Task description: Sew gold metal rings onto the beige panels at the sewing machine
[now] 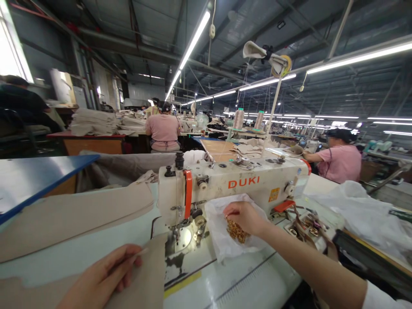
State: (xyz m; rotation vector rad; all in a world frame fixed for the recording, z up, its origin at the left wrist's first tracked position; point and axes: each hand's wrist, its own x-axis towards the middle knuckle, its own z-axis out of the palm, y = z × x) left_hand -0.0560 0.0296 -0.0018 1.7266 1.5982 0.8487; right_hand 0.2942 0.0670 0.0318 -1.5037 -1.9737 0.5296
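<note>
At the lower left, my left hand [106,272] is closed, its thumb and fingers pinching the upper edge of a beige fabric panel [149,274]. This panel lies just left of the needle plate [183,239] of a white sewing machine [209,182] marked DUKI. My right hand [246,216] reaches over a white plastic bag [219,240] lying against the machine's front. Its fingers are bent together at a heap of small gold metal pieces [236,231] in the bag. Whatever those fingertips hold is too hidden to name.
Stacked beige panels [80,210] lie to the left, near a blue-edged table [41,176]. A tray [309,229] with straps and metal fittings sits at right, beside clear plastic [363,206]. Thread cones [238,119] stand behind. Persons in pink [163,128] work farther off.
</note>
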